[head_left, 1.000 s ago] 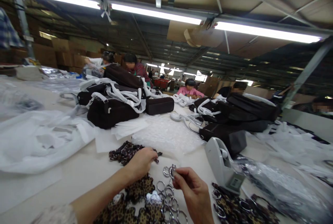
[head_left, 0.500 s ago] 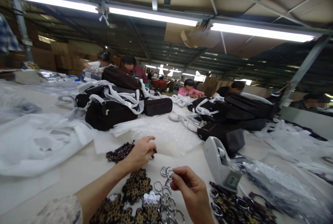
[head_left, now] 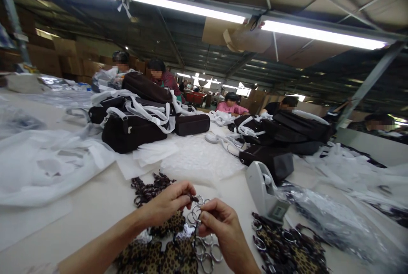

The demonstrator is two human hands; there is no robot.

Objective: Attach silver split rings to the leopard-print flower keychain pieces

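Note:
My left hand point(head_left: 172, 201) pinches the end of a small dark-brown strap point(head_left: 194, 199); most of it is hidden by the fingers. Close beside it, my right hand point(head_left: 225, 225) grips a silver metal ring point(head_left: 195, 212) between thumb and forefinger. Whether strap and ring touch, I cannot tell. Below the hands lie loose metal rings point(head_left: 216, 252) and leopard-print pieces point(head_left: 153, 257), with shiny silver bits among them. A heap of dark-brown straps point(head_left: 149, 189) sits behind my left forearm.
To the right stand a grey tape dispenser point(head_left: 259, 182) and a pile of leopard-print pieces with rings point(head_left: 296, 250). Clear plastic bags point(head_left: 338, 218) lie beyond. Black bags point(head_left: 134, 134) with white-wrapped straps are heaped farther back. Several people work across the table.
My left hand has come from above the strap heap toward my right hand, now with a dark-brown strap pinched in it. My right hand has shifted slightly left with the ring.

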